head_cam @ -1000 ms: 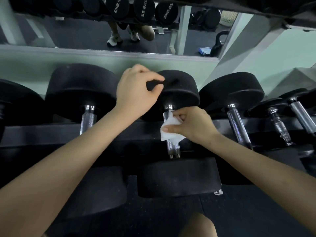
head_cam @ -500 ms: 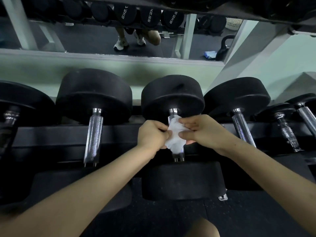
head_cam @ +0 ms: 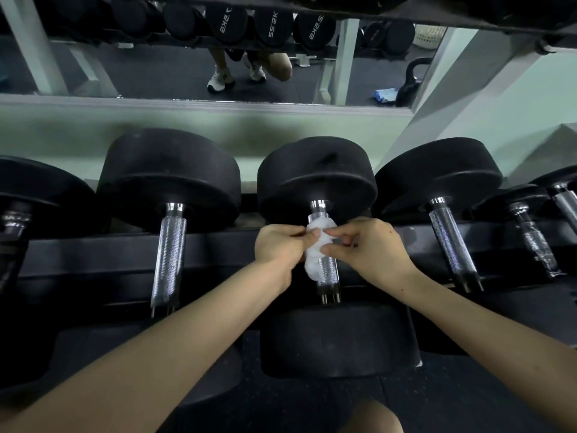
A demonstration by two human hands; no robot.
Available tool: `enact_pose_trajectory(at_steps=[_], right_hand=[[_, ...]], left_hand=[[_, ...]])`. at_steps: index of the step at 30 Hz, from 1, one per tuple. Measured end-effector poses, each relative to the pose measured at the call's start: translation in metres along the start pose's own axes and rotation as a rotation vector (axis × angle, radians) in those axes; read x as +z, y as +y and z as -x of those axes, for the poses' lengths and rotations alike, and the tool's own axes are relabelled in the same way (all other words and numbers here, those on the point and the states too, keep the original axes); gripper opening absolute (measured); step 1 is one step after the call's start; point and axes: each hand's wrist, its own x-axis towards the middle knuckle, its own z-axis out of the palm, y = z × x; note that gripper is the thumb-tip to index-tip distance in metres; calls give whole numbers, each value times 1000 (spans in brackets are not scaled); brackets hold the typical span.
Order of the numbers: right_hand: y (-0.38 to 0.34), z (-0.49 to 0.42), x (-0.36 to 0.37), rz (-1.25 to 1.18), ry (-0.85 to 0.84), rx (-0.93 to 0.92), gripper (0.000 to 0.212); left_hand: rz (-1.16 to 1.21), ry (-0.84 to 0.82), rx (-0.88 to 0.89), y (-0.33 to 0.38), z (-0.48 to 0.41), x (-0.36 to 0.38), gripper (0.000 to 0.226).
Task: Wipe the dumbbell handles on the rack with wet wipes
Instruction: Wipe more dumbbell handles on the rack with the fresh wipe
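Setting: gym dumbbell rack [head_cam: 78, 254], mirror [head_cam: 187, 70] behind
Wipe: white wet wipe [head_cam: 315, 245] wrapped on middle dumbbell handle [head_cam: 329, 270]
Left hand [head_cam: 278, 248]: pinching wipe
Right hand [head_cam: 371, 248]: pinching wipe too

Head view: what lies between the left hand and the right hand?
In the head view, the white wet wipe lies between the left hand and the right hand, bunched on the middle dumbbell's handle. Both hands pinch it.
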Motion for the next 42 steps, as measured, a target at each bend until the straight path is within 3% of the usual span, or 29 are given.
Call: enact_pose_trajectory(at_steps=[4,10,17,23,28,33,38,42], right_hand=[[4,-4,4,-210,55,-2,22],[-8,-31,7,-179,169,6,25],[-3,-13,9,-11,131,103,25],[-8,-36,3,35,60,58,27],[-4,-28,4,-18,13,13,50],[11,-17,7,-39,-153,15,32],[1,-37,1,-292,-57,129,45],[2,-28,4,-246,-85,117,46]], left_hand=[[-88,49,173,-6,-4,7,35],[174,232,-27,7,-20,19,34],[157,108,-3,-7,-12,17,35],[144,122,-134,17,-22,28,22],[-23,67,-132,14,-15,18,31],[-85,-42,-144,2,-8,7,39],[93,-52,-191,23,-17,19,15],[31,-78,-188,14,-21,19,30]])
